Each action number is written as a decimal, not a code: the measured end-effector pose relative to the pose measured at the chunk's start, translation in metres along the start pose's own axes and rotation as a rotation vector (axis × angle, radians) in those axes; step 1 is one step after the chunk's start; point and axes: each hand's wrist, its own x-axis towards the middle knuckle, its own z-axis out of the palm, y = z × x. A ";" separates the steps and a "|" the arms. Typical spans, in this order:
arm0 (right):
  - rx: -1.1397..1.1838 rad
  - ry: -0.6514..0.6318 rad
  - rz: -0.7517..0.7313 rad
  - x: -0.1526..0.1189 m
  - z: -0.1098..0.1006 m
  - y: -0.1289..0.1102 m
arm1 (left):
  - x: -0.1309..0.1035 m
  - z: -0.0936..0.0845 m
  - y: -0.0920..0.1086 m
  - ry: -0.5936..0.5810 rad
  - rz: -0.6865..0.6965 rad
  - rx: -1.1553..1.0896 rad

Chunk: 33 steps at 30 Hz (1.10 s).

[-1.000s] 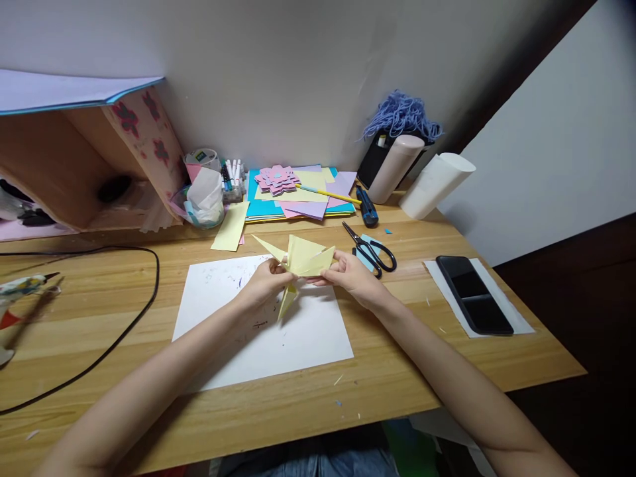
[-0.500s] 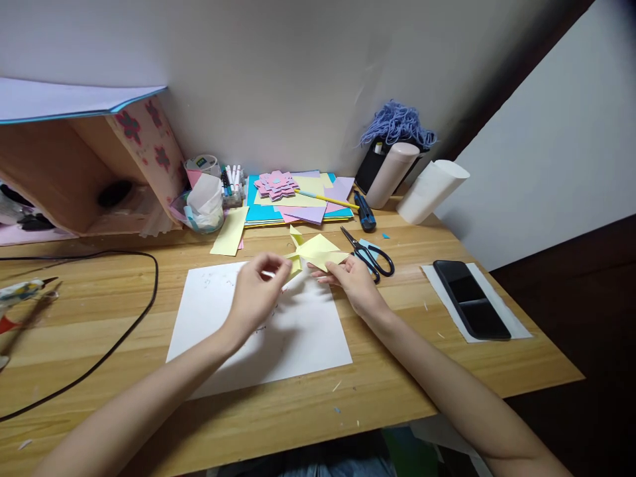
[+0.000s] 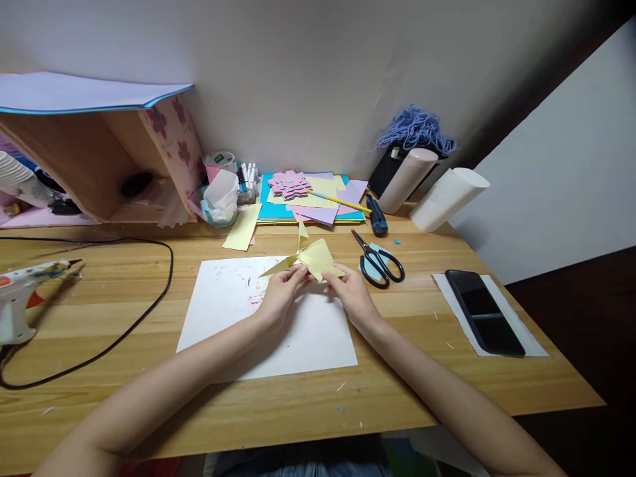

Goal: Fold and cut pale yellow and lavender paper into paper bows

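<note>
Between both hands is a folded yellow paper shape with several pointed flaps, held over the upper edge of a white sheet. My left hand pinches its lower left side with thumb and fingertips. My right hand grips the lower right flap between thumb and fingers. One narrow flap points up and another reaches out to the left. Small coloured marks show on the white sheet left of the paper shape. Black-handled scissors lie just right of the hands, on a light blue paper piece.
Behind the hands lie stacked coloured papers, a pink paper flower, a pencil and a blue cutter. A glue gun with a black cord is at left. A phone lies at right.
My left hand has come down and to the right and now grips the paper shape from below. The shape has turned, its left flap spreading outward. The camera view has shifted slightly left.
</note>
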 end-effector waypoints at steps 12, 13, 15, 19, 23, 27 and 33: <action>-0.466 0.104 -0.456 -0.016 0.006 -0.005 | 0.000 0.000 0.000 0.149 -0.038 0.014; -0.507 0.106 -0.513 -0.017 0.006 -0.005 | 0.000 0.000 0.001 0.147 -0.048 0.008; -0.546 0.108 -0.576 -0.018 0.005 -0.004 | -0.001 0.000 0.002 0.137 -0.056 0.004; -0.417 0.140 -0.455 -0.016 0.005 -0.002 | 0.000 -0.002 0.000 0.133 -0.035 0.003; -0.222 0.118 -0.186 -0.008 0.002 0.000 | 0.002 -0.005 -0.003 0.151 -0.015 0.024; -0.138 0.057 -0.070 -0.002 -0.002 0.001 | 0.003 -0.006 -0.004 0.144 0.003 0.061; -0.093 0.038 0.000 0.000 -0.006 -0.004 | 0.002 -0.006 -0.003 0.107 0.022 0.099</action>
